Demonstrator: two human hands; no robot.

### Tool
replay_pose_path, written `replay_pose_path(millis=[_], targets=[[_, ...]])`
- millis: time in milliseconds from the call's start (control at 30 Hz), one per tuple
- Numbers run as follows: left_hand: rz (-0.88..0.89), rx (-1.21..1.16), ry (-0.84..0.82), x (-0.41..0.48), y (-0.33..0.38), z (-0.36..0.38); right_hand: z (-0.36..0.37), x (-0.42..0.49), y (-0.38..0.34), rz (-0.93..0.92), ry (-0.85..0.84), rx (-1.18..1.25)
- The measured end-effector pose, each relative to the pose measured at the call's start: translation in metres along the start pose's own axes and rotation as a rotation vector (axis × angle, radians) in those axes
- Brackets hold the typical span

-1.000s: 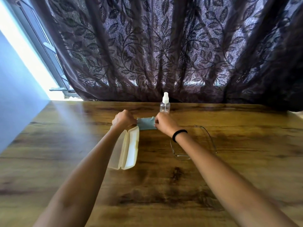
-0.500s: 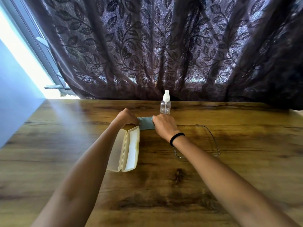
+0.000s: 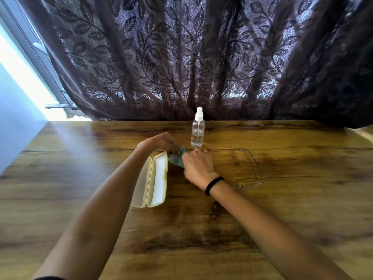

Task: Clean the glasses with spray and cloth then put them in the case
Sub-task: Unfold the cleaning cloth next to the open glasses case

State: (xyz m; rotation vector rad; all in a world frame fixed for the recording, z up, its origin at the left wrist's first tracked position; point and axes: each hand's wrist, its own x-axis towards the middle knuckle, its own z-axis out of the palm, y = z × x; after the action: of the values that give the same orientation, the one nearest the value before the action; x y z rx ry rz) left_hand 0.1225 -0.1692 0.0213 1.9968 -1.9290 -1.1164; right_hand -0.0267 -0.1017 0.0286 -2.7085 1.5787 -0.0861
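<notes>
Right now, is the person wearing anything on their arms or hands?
Yes, a little. The right hand has a thin black band around its wrist. The left hand has nothing on it. Both forearms are bare, with no sleeves, rings or gloves showing.

Wooden table (image 3: 282,209) — leaf-patterned curtain (image 3: 181,57)

On the brown wooden table (image 3: 282,209), the cream hinged plastic case (image 3: 153,181) lies open left of the thin wire-framed glasses (image 3: 252,170); the clear plastic spray bottle (image 3: 198,130) stands behind, before the dark leaf-patterned lace curtain (image 3: 201,57).
</notes>
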Motion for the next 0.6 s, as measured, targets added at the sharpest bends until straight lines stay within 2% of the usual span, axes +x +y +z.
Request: replay_pose_path(millis=[200,433,600], targets=[[-0.036,0.062,0.034,0.004,-0.003,0.002,0.001,-0.011,0.012,0.011,0.083,0.082],[0.022,-0.023,0.019,-0.001,-0.002,0.007,0.004,0.004,0.032,-0.008,0.187,0.122],[0.102,-0.119,0.042,-0.006,-0.004,0.005,0.007,0.024,0.043,0.002,0.098,0.149]])
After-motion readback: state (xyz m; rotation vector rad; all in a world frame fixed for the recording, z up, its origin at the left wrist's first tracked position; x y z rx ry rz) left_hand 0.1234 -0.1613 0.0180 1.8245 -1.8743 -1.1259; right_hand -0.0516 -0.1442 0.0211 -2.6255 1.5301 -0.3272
